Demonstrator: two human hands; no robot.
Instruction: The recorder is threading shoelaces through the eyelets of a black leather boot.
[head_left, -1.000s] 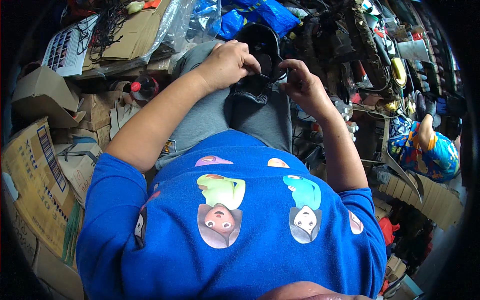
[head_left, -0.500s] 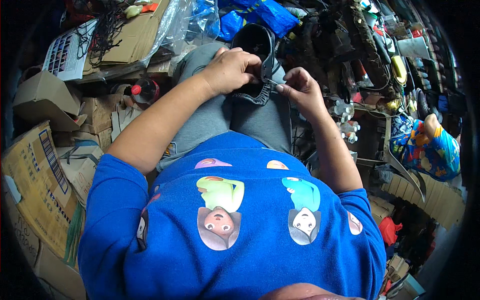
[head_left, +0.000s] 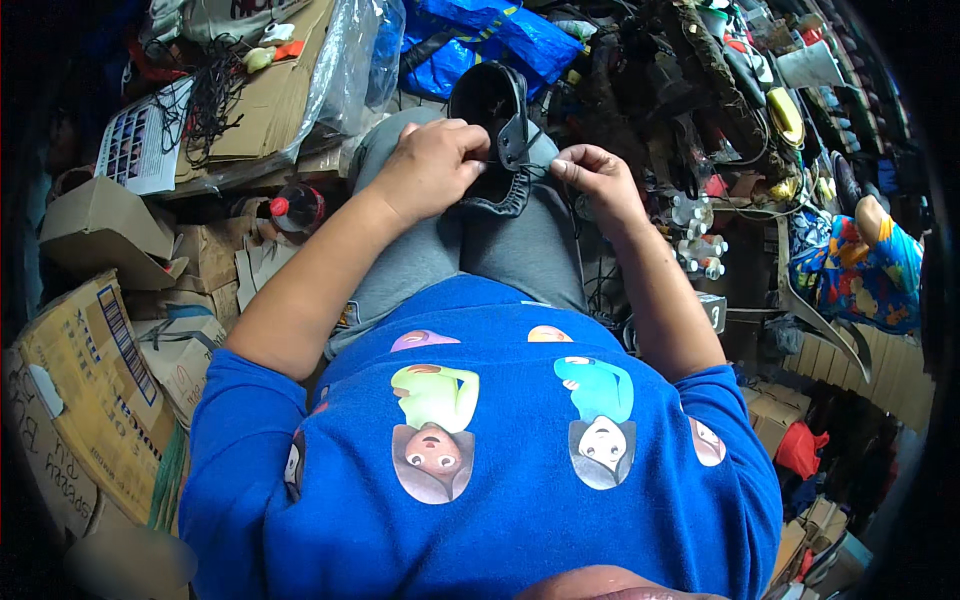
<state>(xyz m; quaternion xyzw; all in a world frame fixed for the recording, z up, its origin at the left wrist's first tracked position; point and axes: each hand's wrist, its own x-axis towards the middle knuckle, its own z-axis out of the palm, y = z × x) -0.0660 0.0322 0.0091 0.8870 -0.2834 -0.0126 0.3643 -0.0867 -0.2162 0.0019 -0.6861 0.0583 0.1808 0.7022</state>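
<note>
A black shoe (head_left: 515, 140) with eyelets along its edge and a gathered, wrinkled rim lies across my lap, its opening facing up. Over its left side, my left hand (head_left: 432, 165) has thumb and fingers pinched at one end of a thin dark lace. To the right of the shoe, my right hand (head_left: 600, 182) pinches the lace (head_left: 538, 167) between thumb and forefinger. The lace runs across the shoe's edge near the eyelets, between both hands. My left palm hides part of the shoe.
Flattened cardboard (head_left: 265, 100) with tangled black cords lies at the far left. A bottle with a red cap (head_left: 297, 208) stands beside my left leg. Boxes (head_left: 100, 370) crowd the left. Small clear bottles (head_left: 700, 250) and a curved blade-like piece (head_left: 825, 325) are at right.
The view has shifted slightly. My right hand's fingers have drawn closer together, and the dark lace now shows between the hands where a bright thin piece showed before.
</note>
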